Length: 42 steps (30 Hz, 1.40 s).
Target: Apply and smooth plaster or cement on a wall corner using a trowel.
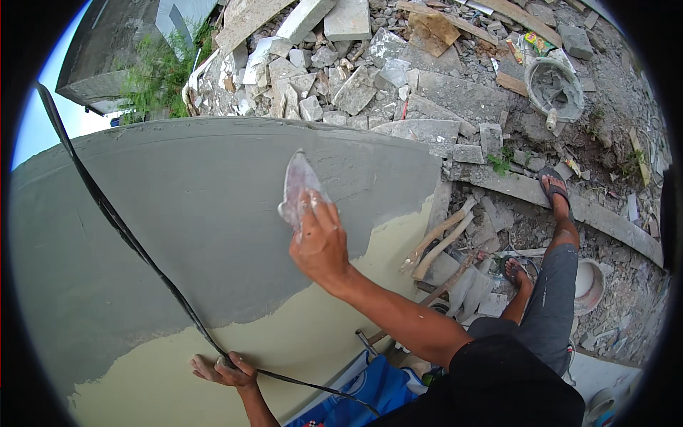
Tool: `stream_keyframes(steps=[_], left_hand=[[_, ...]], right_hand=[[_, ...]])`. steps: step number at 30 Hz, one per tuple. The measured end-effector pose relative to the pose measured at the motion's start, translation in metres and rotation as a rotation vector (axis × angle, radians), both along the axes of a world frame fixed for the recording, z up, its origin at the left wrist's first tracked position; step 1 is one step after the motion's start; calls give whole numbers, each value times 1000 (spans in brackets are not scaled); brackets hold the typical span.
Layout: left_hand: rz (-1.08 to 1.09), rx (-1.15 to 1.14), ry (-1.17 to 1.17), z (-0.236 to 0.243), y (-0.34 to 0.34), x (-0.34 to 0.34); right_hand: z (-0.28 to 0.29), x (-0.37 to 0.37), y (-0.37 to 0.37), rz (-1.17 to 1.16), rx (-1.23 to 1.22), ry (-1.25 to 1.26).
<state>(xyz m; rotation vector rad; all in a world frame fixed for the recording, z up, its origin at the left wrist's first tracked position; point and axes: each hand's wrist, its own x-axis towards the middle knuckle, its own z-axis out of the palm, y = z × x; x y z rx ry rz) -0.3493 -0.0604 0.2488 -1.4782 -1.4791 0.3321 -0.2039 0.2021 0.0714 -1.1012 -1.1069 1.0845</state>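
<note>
Wall (199, 213): wet plaster coat in uniform dark grey across the centre and left of the frame; unplastered lower part pale cream-yellow, with a ragged border between the two colours. Trowel (297, 186), centre: blade smeared light grey. Cable (135, 245), running diagonally from upper left to lower centre: black. Rubble (370, 64), top of the frame: pale grey and whitish blocks, with brown wooden pieces. Plants (160, 71), upper left: green. Sky (43, 107), far left: pale blue. Trousers (551, 299), right: grey, speckled lighter. Bag (370, 391), lower centre: bright blue. Bucket (555, 89), upper right: grey-crusted.
</note>
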Motion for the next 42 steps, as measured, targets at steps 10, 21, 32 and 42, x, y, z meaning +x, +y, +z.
stream_keyframes(steps=[10,21,32,42], left_hand=[[24,19,-23,3,-8,-4],[26,14,-37,-2,-9,-6],[-17,-3,8,1,-3,-3],[-5,13,31,-1,-2,0]], right_hand=[[-111,48,-8,70,-653,150],[21,21,-6,110,-26,169],[-153,70,12,-15,-239,93],[-164,-4,-13,-31,215,-57]])
